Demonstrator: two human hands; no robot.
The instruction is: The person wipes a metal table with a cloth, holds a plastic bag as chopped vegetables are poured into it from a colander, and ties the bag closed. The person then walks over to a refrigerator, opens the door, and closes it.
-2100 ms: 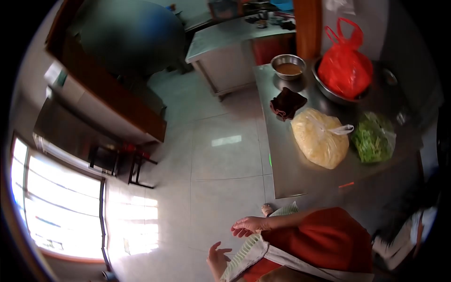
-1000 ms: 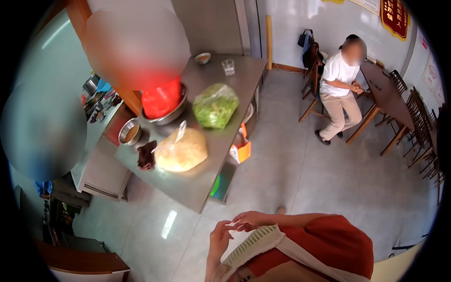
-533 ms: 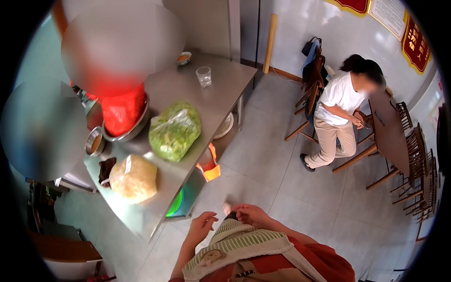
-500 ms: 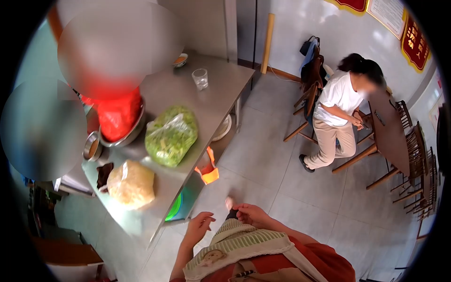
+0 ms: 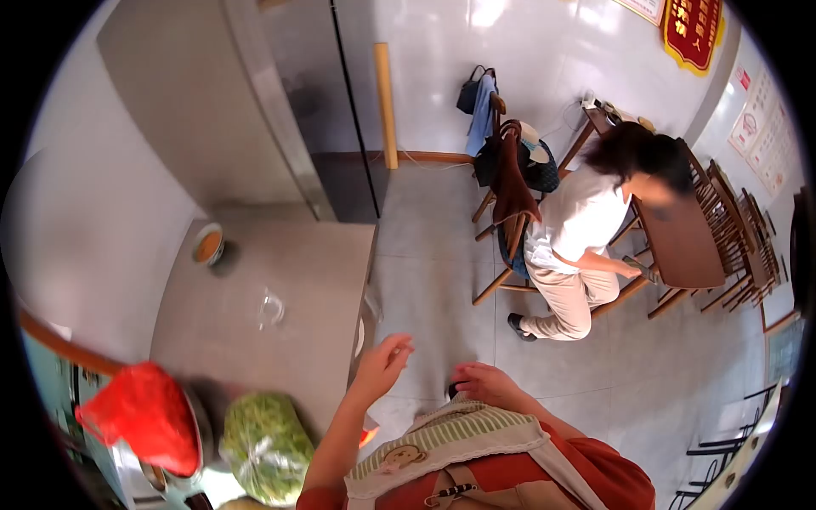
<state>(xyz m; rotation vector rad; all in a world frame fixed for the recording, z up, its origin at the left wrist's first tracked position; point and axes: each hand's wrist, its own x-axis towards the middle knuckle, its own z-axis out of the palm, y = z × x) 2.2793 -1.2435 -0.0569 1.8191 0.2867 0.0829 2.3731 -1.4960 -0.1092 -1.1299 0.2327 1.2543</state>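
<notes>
My left hand is raised beside the right edge of the metal table, its fingers loosely apart and nothing in them. In front of the striped apron is my right hand, its fingers curved but apart, holding nothing. Left of my left forearm, a clear bag of green vegetables lies on the table. Beside it a red plastic bag rests in a metal bowl. Farther back on the table are a glass and a small bowl with orange-brown contents.
A seated person in a white top leans over a brown table, holding a dark object. A chair with a bag and a brown garment stands behind that person. More chairs line the right side.
The view has swung toward the far end of the metal table, so the bags now sit lower left. My left hand is higher in view. The seated person's head is lower and turned away.
</notes>
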